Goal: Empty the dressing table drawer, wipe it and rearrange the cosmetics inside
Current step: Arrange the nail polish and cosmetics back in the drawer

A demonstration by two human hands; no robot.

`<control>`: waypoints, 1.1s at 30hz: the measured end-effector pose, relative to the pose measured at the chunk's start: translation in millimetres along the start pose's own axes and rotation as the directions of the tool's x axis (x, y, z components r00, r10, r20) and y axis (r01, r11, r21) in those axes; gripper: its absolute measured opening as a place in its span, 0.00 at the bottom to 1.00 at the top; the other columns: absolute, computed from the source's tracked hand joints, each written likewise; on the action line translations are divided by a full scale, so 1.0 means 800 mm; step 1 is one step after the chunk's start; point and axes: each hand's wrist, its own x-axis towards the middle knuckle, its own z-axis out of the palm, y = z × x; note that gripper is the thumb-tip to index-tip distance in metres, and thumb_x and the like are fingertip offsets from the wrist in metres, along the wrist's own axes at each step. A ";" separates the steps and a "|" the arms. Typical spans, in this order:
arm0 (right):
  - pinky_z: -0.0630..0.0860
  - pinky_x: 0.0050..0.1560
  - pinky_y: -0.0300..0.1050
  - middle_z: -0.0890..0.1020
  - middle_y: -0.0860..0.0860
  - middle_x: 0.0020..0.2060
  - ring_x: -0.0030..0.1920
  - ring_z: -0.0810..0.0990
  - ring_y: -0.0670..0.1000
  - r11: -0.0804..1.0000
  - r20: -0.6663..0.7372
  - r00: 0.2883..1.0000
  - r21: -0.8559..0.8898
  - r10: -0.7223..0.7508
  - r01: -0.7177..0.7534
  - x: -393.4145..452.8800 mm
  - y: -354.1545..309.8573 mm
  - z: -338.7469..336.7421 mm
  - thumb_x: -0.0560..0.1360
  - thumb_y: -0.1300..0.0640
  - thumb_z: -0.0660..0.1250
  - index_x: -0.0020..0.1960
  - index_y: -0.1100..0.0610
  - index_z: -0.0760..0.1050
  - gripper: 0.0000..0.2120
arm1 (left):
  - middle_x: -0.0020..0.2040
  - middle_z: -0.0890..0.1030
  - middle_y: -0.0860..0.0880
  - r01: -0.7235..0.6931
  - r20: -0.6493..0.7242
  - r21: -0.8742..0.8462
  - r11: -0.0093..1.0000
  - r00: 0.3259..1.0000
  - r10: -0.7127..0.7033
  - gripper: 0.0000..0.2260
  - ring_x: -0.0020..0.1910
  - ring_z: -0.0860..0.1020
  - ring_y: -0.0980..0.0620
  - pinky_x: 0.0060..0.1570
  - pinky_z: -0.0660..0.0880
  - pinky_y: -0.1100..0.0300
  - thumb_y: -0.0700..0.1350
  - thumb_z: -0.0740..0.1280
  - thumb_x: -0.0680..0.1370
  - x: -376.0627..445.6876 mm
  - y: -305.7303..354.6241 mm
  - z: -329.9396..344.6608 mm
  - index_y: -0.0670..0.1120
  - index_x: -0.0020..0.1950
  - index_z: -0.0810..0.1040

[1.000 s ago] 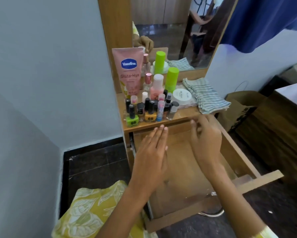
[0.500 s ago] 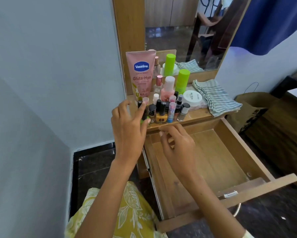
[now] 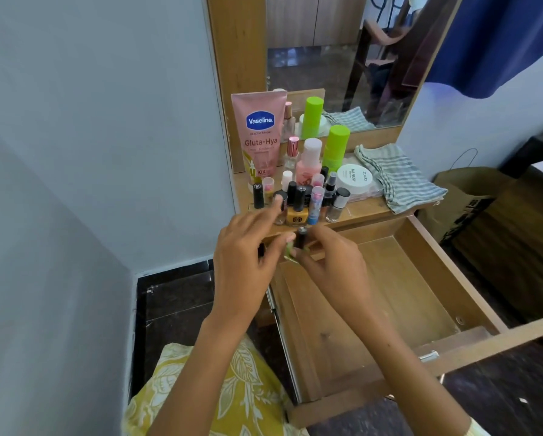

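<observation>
The drawer (image 3: 399, 297) is standing pulled out toward the near right, its wooden floor showing bare. Both hands are meeting just above its far left corner, right at the front edge of the worktop (image 3: 363, 212). The left hand (image 3: 248, 262) and the right hand (image 3: 330, 265) are pinching a small green nail polish bottle (image 3: 290, 251) with a dark cap between their fingertips, so the two hands are close together, touching the same bottle; which one is bearing it I cannot tell. On the worktop behind them the cosmetics are crowding together: a pink Vaseline tube (image 3: 259, 136) standing upright at the far left, a yellow polish bottle (image 3: 297, 212) at the near edge, a green-capped bottle (image 3: 336, 146), a white round jar (image 3: 356, 179). A striped cloth (image 3: 399, 177) is lying folded at the right.
</observation>
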 end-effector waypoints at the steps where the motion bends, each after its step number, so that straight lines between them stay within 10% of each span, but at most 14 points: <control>1: 0.78 0.43 0.44 0.82 0.43 0.43 0.43 0.80 0.44 0.997 0.031 0.996 -0.002 0.082 -0.082 -0.001 0.006 0.002 0.73 0.50 0.71 0.51 0.51 0.77 0.09 | 0.55 0.79 0.52 0.043 -0.025 -0.003 0.999 0.999 -0.043 0.23 0.54 0.74 0.56 0.52 0.68 0.66 0.52 0.65 0.77 0.002 -0.004 0.000 0.47 0.70 0.70; 7: 0.80 0.48 0.44 0.83 0.51 0.49 0.48 0.81 0.49 0.937 0.143 0.929 -0.131 0.342 -0.325 0.000 0.033 0.048 0.72 0.55 0.72 0.55 0.56 0.78 0.13 | 0.62 0.76 0.47 0.341 -0.060 0.018 0.940 0.939 -0.340 0.22 0.59 0.74 0.48 0.56 0.74 0.54 0.48 0.67 0.77 0.021 -0.043 0.006 0.46 0.70 0.70; 26: 0.78 0.47 0.39 0.83 0.47 0.48 0.48 0.81 0.46 0.962 0.158 0.972 -0.239 0.176 -0.135 0.002 0.027 0.050 0.76 0.60 0.67 0.55 0.53 0.79 0.09 | 0.45 0.77 0.57 0.321 -0.080 -0.021 0.947 0.943 -0.322 0.11 0.48 0.75 0.53 0.40 0.67 0.69 0.47 0.74 0.71 0.020 -0.056 0.031 0.48 0.51 0.79; 33: 0.78 0.41 0.35 0.78 0.42 0.51 0.49 0.79 0.41 0.954 0.054 0.995 0.293 -0.083 0.064 -0.020 0.003 0.009 0.71 0.45 0.69 0.60 0.49 0.76 0.19 | 0.47 0.78 0.63 0.175 0.119 -0.181 0.968 0.981 -0.155 0.13 0.50 0.74 0.62 0.48 0.71 0.67 0.43 0.75 0.69 -0.025 -0.024 0.006 0.52 0.52 0.80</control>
